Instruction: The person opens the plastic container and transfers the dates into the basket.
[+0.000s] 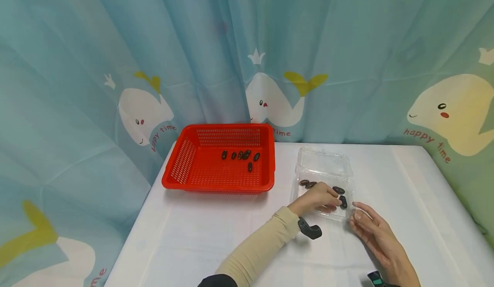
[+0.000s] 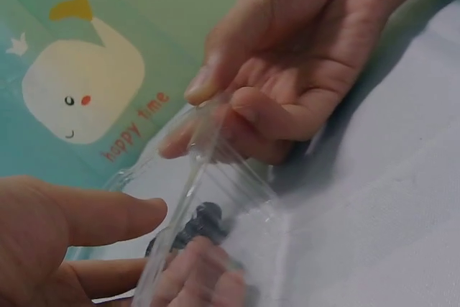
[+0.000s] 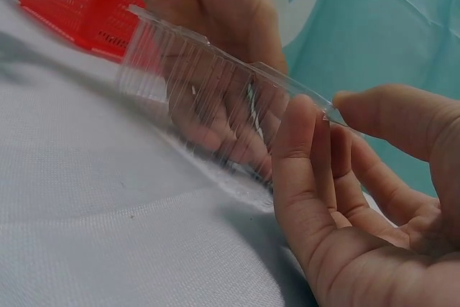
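Note:
A clear plastic container (image 1: 324, 177) with its hinged lid (image 1: 323, 161) folded back lies on the table. Inside are several dark brown oval pieces that look like dates (image 1: 338, 190). My left hand (image 1: 317, 198) reaches into it, fingertips beside one dark date (image 1: 343, 202). In the left wrist view, the left thumb (image 2: 118, 215) stands apart from the dark pieces (image 2: 205, 221), while other fingers show through the plastic wall. At the near right corner my right hand (image 1: 376, 231) pinches the container's rim, thumb above and fingers below, as the right wrist view shows (image 3: 374, 192).
Left of the container stands a red perforated basket (image 1: 175, 186) holding several similar dark pieces (image 1: 250, 167). A white cloth (image 1: 193, 244) covers the table. Behind hangs a blue-green curtain (image 1: 216, 64) with whale prints. A black device (image 1: 310, 229) hangs at the left wrist.

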A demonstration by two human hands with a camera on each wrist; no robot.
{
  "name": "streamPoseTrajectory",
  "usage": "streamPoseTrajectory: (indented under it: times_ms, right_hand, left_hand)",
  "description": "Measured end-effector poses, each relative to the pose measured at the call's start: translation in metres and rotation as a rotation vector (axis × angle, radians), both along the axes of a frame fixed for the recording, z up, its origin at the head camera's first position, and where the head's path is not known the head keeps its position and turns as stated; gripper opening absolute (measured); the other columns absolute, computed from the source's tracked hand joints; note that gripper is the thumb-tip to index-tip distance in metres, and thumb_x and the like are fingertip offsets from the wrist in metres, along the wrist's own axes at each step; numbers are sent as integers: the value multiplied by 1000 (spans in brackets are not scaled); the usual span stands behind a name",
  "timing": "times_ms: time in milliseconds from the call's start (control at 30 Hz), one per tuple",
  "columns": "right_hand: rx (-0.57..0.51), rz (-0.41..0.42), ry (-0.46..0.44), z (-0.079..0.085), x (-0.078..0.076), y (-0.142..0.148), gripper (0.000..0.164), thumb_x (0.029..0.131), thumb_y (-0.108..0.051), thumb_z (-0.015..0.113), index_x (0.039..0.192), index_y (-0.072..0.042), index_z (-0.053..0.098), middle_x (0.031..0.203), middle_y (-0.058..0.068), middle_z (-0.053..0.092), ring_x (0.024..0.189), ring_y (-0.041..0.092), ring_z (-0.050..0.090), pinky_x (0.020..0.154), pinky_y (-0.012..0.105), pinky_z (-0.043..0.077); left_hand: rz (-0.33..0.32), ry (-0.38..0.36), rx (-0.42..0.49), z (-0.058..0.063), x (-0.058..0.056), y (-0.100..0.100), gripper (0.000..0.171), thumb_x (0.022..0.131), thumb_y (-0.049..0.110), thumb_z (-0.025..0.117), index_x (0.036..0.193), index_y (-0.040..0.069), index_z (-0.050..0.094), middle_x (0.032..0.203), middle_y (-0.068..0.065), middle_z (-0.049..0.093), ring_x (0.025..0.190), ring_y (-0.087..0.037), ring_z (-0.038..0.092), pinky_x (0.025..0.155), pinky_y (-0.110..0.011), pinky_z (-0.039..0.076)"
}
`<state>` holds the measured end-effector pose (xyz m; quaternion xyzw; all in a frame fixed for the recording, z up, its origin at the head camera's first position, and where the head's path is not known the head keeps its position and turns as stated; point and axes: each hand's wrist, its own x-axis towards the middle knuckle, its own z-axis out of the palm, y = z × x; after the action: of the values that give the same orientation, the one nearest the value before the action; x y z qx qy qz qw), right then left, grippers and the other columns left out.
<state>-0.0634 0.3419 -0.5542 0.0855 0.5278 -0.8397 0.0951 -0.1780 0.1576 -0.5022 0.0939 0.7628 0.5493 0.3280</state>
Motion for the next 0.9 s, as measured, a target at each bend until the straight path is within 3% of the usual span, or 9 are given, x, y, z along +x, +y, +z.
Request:
streamPoseTrajectory:
  times_ms: [267,433,767,900]
  right_hand:
    - [-2,-17,1,-1,0,-1,36,109,-4,49,125,-32,64,105,-8,73,95,7,71,88,21,61]
    - [-16,-18,11,-2,0,-1,36,109,-3,48,125,-30,65,105,-7,73,95,7,71,88,22,61]
    - [-61,-4,46,-3,1,0,37,109,0,46,126,-27,65,108,-5,74,97,8,72,88,22,61]
    - [-62,-1,52,-2,1,-1,37,109,0,45,126,-27,65,108,-5,73,97,8,72,89,22,61]
  left_hand:
    - [6,102,-92,-1,3,8,20,90,3,78,108,-5,78,80,-7,75,62,-12,64,57,-22,58]
    - [-19,227,-191,-4,4,13,20,90,11,80,108,2,79,75,-1,72,51,-5,56,48,-14,47]
    - [-101,507,-248,-5,7,18,19,86,13,80,105,14,83,82,8,75,63,5,49,58,-9,39]
    - [-82,547,-256,-6,8,18,19,84,13,81,103,14,83,89,6,77,69,6,51,61,-7,39]
